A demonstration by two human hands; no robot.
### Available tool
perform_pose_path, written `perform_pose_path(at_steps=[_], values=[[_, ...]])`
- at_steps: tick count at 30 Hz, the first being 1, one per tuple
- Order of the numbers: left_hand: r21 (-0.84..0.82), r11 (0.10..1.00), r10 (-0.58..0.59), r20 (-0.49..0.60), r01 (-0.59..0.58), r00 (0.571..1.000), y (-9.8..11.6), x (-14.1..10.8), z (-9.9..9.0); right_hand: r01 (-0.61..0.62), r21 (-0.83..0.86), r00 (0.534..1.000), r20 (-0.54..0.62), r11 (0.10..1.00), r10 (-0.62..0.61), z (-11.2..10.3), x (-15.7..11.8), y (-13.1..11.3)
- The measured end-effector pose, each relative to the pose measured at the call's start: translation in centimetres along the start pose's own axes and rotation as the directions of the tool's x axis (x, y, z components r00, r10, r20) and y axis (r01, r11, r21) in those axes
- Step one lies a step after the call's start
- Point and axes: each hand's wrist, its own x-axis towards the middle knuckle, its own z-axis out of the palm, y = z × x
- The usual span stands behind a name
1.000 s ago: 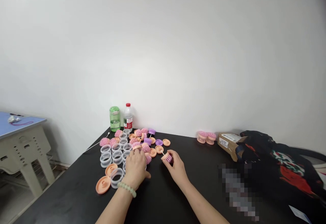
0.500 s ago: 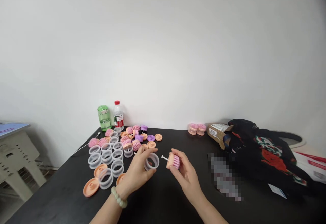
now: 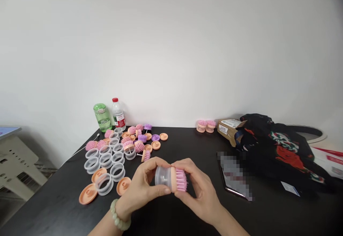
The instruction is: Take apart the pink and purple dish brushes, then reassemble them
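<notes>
My left hand [image 3: 146,182], with a bead bracelet at the wrist, is closed around a clear plastic ring [image 3: 163,178]. My right hand [image 3: 198,187] grips a brush head [image 3: 179,180] with pink bristles and a peach base. Above the table the two parts meet end to end, the base against the ring's right side. The brush head's white stem is out of sight, on the side toward the ring. Left of my hands lie several clear rings [image 3: 117,172], peach discs [image 3: 88,193] and loose brush heads [image 3: 146,155].
A green bottle [image 3: 103,118] and a red-capped water bottle [image 3: 118,115] stand by the wall. Two brushes [image 3: 205,126] sit at the back edge. On the right are a phone [image 3: 234,177], a cardboard box [image 3: 227,130] and a black cloth bag [image 3: 278,153].
My hands have come together, bringing the ring and the brush head into contact. The white stem, visible before between them, no longer shows. The view has shifted slightly.
</notes>
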Motion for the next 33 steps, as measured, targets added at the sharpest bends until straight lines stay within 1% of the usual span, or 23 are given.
perform_pose_path(at_steps=[2, 5, 7, 8, 10, 12, 14, 15, 16, 17, 19, 21, 23, 25, 26, 27, 28, 30, 32, 33], values=[[-0.056, 0.998, -0.015, -0.004, 0.015, 1.000, 0.2, -0.1, 0.1, 0.083, -0.003, 0.997, 0.010, 0.997, -0.083, -0.1, 0.0, -0.3], [-0.110, 0.993, -0.039, -0.004, 0.038, 0.999, 0.3, -0.1, 0.3, 0.156, -0.048, 0.988, 0.018, 0.987, -0.155, -0.2, 0.0, -0.5], [-0.141, 0.987, -0.083, -0.005, 0.082, 0.997, 0.3, 0.0, 0.3, 0.213, -0.111, 0.977, 0.022, 0.971, -0.212, -0.1, -0.1, -0.6], [-0.171, 0.978, -0.124, 0.001, 0.123, 0.992, 0.2, 0.1, 0.3, 0.249, -0.146, 0.969, 0.032, 0.957, -0.247, 0.0, -0.1, -0.5], [-0.257, 0.935, -0.245, 0.035, 0.245, 0.969, -0.1, 0.3, 0.4, 0.331, -0.204, 0.943, 0.072, 0.921, -0.324, 0.2, -0.1, -0.4], [-0.343, 0.864, -0.368, 0.075, 0.370, 0.927, -0.4, 0.5, 0.5, 0.399, -0.227, 0.916, 0.134, 0.888, -0.377, 0.3, -0.1, -0.3], [-0.370, 0.812, -0.452, 0.094, 0.452, 0.887, -0.8, 0.7, 0.8, 0.429, -0.228, 0.901, 0.181, 0.874, -0.395, 0.5, -0.1, -0.2], [-0.357, 0.807, -0.473, 0.086, 0.471, 0.877, -0.9, 0.7, 0.9, 0.428, -0.230, 0.901, 0.188, 0.874, -0.392, 0.6, -0.1, -0.1], [-0.329, 0.818, -0.477, 0.072, 0.472, 0.876, -1.0, 0.7, 1.0, 0.417, -0.237, 0.906, 0.184, 0.878, -0.381, 0.6, -0.1, -0.1], [-0.290, 0.840, -0.463, 0.055, 0.458, 0.885, -1.1, 0.6, 1.1, 0.402, -0.246, 0.914, 0.170, 0.882, -0.369, 0.7, -0.2, 0.1], [-0.198, 0.900, -0.395, 0.003, 0.388, 0.919, -1.2, 0.4, 1.2, 0.360, -0.268, 0.932, 0.133, 0.893, -0.336, 0.8, -0.4, 0.4], [-0.096, 0.950, -0.302, -0.049, 0.296, 0.952, -1.2, 0.2, 1.2, 0.322, -0.289, 0.947, 0.098, 0.901, -0.307, 0.9, -0.5, 0.8], [0.003, 0.975, -0.222, -0.098, 0.223, 0.970, -1.2, 0.1, 1.3, 0.308, -0.310, 0.951, 0.075, 0.900, -0.300, 1.0, -0.6, 1.0], [0.054, 0.979, -0.188, -0.120, 0.196, 0.975, -1.2, 0.1, 1.2, 0.321, -0.326, 0.946, 0.063, 0.889, -0.318, 0.9, -0.5, 1.0], [0.038, 0.978, -0.202, -0.110, 0.207, 0.973, -1.2, 0.1, 1.2, 0.344, -0.329, 0.938, 0.071, 0.880, -0.340, 0.9, -0.4, 0.8], [-0.007, 0.971, -0.239, -0.083, 0.240, 0.967, -1.3, 0.2, 1.2, 0.376, -0.328, 0.926, 0.090, 0.866, -0.367, 0.8, -0.3, 0.6], [-0.066, 0.955, -0.292, -0.045, 0.289, 0.955, -1.4, 0.2, 1.2, 0.411, -0.326, 0.911, 0.120, 0.851, -0.394, 0.8, -0.2, 0.4], [-0.182, 0.901, -0.396, 0.031, 0.395, 0.918, -1.7, 0.4, 1.1, 0.477, -0.327, 0.879, 0.196, 0.816, -0.435, 0.7, -0.1, 0.1], [-0.250, 0.853, -0.456, 0.068, 0.457, 0.888, -2.1, 0.4, 1.2, 0.507, -0.338, 0.860, 0.260, 0.793, -0.439, 0.7, -0.1, 0.0], [-0.270, 0.844, -0.464, 0.065, 0.463, 0.884, -2.3, 0.4, 1.2, 0.504, -0.345, 0.861, 0.274, 0.792, -0.429, 0.7, -0.1, 0.0]])
